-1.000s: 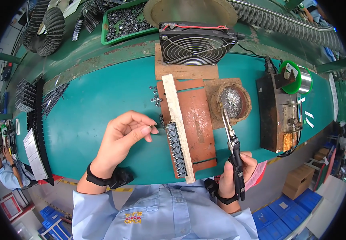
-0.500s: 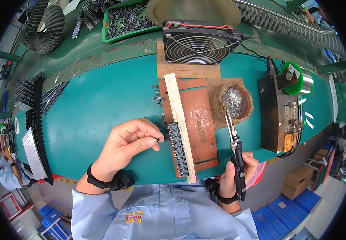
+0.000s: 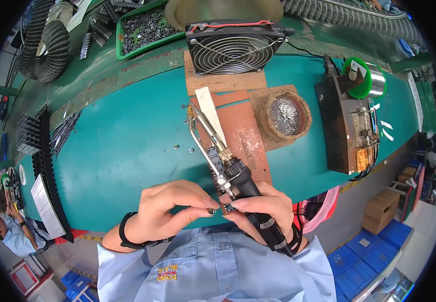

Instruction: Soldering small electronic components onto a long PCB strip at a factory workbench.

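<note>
Watch that pinch, mate. Your left hand (image 3: 170, 209) has a tiny metal part (image 3: 211, 212) by the thumb and fingertip only, so a slight twist or a sweaty finger could send it off. It'd probably end up on the teal mat (image 3: 117, 156), lost among the loose metal bits (image 3: 176, 147) on the left.

Your right hand (image 3: 267, 206) is wrapped around the soldering iron (image 3: 249, 187), and that's the other worry. The barrel reaches across the pale bar (image 3: 206, 103) and the row of black components (image 3: 214, 155), so if your wrist dips, it could scorch or knock them, assuming it's hot, which I can't tell from here. Your right fingertips sit at the near end of the row too; can't tell if they're gripping a component there or just next to it.

Looks-wise, the metal part is small, dark and a bit shiny, mostly hidden by your fingers. It's on the near side, left of the brown plate (image 3: 248, 136). The iron has a chunky black handle, a silvery barrel, a thin tube alongside and a yellowish tip pointing far left. Your hands are close, but apart.
</note>
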The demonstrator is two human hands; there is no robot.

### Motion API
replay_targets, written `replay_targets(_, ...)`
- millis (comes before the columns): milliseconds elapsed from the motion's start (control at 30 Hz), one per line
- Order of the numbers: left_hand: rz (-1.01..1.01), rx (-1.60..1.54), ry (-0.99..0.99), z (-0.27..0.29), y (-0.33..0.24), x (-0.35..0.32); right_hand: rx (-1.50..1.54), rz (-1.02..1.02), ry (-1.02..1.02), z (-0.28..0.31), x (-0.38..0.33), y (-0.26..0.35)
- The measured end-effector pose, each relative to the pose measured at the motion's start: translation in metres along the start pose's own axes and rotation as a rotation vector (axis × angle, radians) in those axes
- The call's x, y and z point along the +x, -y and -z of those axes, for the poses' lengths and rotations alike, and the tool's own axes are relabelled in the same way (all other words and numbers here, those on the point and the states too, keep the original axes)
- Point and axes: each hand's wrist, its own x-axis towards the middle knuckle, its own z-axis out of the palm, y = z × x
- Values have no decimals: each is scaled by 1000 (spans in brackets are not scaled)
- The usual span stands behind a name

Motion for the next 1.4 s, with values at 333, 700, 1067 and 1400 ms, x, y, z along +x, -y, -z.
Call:
replay_targets(333, -36, 96, 1, -3, -7, -3, -39, 12, 107, -1, 1, 8)
replay_targets(700, -102, 140, 7, -4, -8, -5, -14, 58, 88, -1, -1, 11)
replay_targets(1067, -124, 71, -19, -4, -5, -7, -19, 76, 113, -2, -3, 9)
replay_targets(1400, -67, 47, -2, -5, -5, -5, -58, 31, 143, 1, -3, 7)
